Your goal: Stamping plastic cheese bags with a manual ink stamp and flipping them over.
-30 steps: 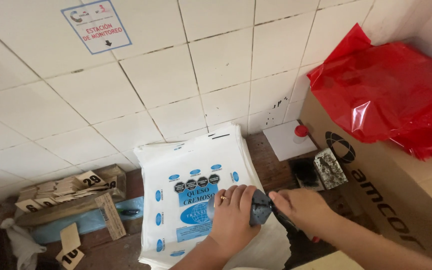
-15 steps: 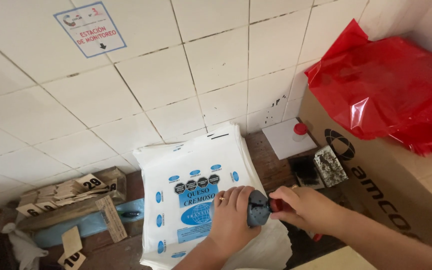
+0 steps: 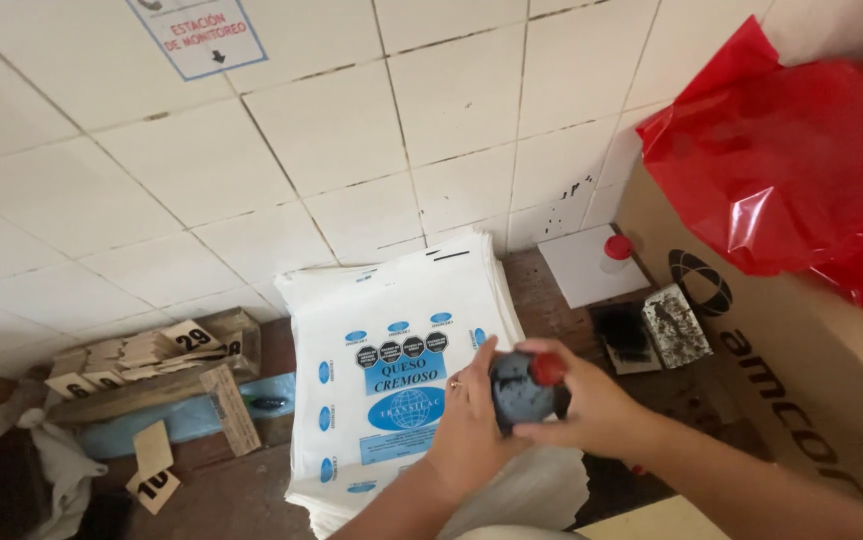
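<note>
Both my hands meet over a stack of white printed plastic bags [image 3: 391, 340] lying on a dark wooden shelf. Between them is a dark grey hand stamp [image 3: 519, 392] with a red knob. My left hand [image 3: 468, 425], a ring on one finger, cups the stamp's body from the left. My right hand [image 3: 591, 410] grips it from the right, fingers by the red knob. The stamp is raised above the lower right part of the top bag.
An open ink pad [image 3: 623, 335] and its stained lid [image 3: 679, 325] lie to the right. A small red-capped bottle [image 3: 616, 252] stands by the tiled wall. A cardboard box [image 3: 781, 380] with a red plastic bag [image 3: 791, 170] is at right. Numbered tags [image 3: 151, 350] sit left.
The stamp has turned upward in my hands so its red knob now faces the camera. The view has shifted slightly; both hands stay together over the bags.
</note>
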